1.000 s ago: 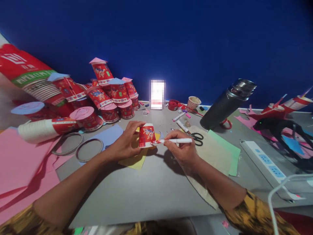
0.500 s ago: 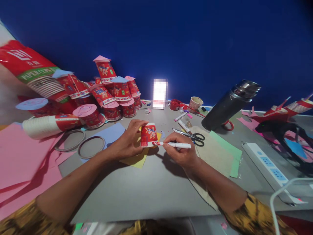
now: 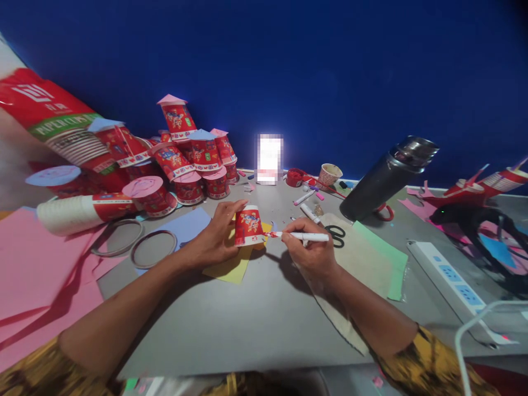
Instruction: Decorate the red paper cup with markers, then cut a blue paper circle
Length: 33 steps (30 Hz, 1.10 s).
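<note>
Between the thumb and fingers of my left hand (image 3: 218, 237) is a red paper cup (image 3: 249, 222), turned upside down, with a white band along its lower rim. Small red marks show on that band. My right hand (image 3: 310, 250) pinches a white marker (image 3: 307, 236) with a red tip, which points left at the cup's band. Whether the tip touches the cup, I cannot tell. Under the cup lies a yellow paper sheet (image 3: 229, 270), partly over a blue sheet (image 3: 193, 226). Black-handled scissors (image 3: 336, 235) rest just beyond my right hand, their blades mostly hidden by it.
Stacked decorated cups (image 3: 190, 187) with paper tops stand at the back left, near a bag of paper cups (image 3: 61, 110). Two rings of tape (image 3: 153, 247) lie left. A dark thermos (image 3: 377, 181), a power strip (image 3: 449, 280) and a green sheet (image 3: 381, 253) are on the right.
The cup has turned slightly in my left hand and tilted, showing more of its rim. My right hand has shifted a little right with the marker, covering more of the scissors.
</note>
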Motion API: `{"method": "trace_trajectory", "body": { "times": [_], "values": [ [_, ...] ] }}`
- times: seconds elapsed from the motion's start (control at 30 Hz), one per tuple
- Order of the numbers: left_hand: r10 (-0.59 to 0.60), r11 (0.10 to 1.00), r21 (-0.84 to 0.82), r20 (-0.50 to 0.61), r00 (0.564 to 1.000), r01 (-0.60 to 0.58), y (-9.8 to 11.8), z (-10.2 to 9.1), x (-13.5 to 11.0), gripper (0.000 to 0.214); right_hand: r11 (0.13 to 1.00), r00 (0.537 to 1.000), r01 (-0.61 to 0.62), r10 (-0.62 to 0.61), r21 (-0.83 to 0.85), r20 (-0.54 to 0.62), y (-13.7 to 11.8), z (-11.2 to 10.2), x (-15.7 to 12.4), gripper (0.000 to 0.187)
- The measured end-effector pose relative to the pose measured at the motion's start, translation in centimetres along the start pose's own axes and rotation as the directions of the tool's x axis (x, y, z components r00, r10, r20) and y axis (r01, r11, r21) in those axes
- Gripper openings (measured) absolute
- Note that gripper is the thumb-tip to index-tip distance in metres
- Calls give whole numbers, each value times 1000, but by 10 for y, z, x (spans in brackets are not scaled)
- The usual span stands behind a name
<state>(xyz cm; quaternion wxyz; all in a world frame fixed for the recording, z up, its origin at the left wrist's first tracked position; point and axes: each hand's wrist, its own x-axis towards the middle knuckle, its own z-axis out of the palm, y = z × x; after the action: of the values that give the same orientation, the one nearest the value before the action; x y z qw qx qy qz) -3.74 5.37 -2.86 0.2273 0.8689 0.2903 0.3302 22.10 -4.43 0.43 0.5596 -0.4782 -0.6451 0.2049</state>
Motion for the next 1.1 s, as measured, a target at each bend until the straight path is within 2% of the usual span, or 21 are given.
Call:
{"method": "trace_trajectory", "body": {
  "times": [0.17,0.43,0.57,0.73,1.1],
  "values": [
    [2,1000,3,-34,999,-2,-12,3,-1,94,1000,1000,-21,21,18,-6,6,0,0,7],
    [-157,972,-169,40,987,161,-12,2,-1,91,998,997,65,-65,3,47,0,0,1,7],
    [-143,973,-178,15,990,144,-18,6,-2,94,993,992,112,-110,-27,61,2,1,0,8],
    [-120,976,-181,34,992,124,-21,7,-4,97,988,988,141,-136,-57,76,6,2,-1,10],
    [-142,966,-215,12,990,141,-17,8,-3,96,990,989,131,-127,-43,81,2,0,0,9]
  ]
}}
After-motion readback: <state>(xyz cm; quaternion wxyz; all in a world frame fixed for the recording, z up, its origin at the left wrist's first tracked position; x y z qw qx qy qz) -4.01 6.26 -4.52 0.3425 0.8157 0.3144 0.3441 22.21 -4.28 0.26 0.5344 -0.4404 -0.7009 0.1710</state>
